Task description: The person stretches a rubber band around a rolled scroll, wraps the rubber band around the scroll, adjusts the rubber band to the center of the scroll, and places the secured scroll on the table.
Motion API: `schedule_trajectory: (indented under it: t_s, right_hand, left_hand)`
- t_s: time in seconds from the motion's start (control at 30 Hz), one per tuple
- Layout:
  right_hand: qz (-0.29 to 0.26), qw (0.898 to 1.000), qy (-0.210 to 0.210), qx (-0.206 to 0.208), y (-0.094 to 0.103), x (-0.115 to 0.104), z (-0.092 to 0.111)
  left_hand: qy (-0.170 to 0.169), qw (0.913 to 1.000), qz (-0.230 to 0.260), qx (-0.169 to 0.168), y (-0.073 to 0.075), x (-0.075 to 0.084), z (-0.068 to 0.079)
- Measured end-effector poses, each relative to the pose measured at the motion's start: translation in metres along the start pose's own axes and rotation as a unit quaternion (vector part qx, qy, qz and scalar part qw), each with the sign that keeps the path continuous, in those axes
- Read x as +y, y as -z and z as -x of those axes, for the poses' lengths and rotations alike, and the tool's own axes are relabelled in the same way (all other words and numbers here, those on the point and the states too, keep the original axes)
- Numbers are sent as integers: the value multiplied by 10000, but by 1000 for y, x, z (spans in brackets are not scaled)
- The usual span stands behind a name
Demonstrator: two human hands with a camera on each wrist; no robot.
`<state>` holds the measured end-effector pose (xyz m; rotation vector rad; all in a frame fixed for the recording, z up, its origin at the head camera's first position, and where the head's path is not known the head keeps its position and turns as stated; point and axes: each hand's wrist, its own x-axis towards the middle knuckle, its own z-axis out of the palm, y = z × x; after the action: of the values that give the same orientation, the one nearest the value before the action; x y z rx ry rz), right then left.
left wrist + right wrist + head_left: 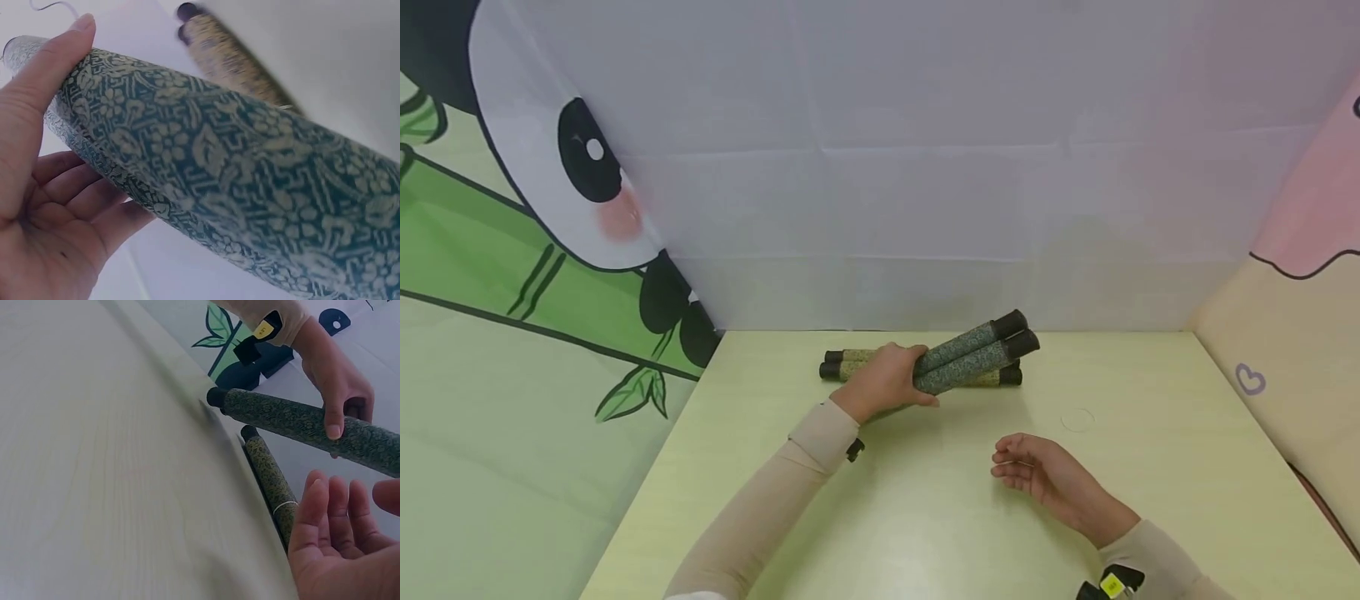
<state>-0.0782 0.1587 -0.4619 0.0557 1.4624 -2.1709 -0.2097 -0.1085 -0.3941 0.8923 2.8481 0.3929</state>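
While left hand (886,382) grips green rolls (964,369), axis slanting away rightward, right hand (1056,483) loose

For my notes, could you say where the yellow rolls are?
In the head view, the yellow rolls lie near the table's far edge, mostly left of the right hand, partly behind the left hand and teal rolls.

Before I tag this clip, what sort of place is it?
Probably an improvised recording booth: a pale table, a creased backdrop behind it, and a cartoon eye printed at left.
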Motion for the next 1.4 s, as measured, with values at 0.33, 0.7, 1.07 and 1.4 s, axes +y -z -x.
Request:
schedule_trajectory:
  t_s: [0.33, 0.7, 1.07, 1.4]
  right_hand:
    - [210, 9997, -4, 139, 0, -4, -3]
    - [240, 9997, -2, 54, -2, -6, -5]
    - [368, 9987, 307, 193, -9, -26, -3]
    - [184, 9948, 1002, 14, -14, -75, 1]
  left_hand:
    - [-49, 9937, 299, 1083, 17, 6, 13]
    - [-489, 9450, 1494, 2868, 0, 9, 20]
    - [-1133, 9014, 2428, 3400, -17, 18, 15]
    - [-1106, 8852, 3026, 3355, -18, 20, 13]
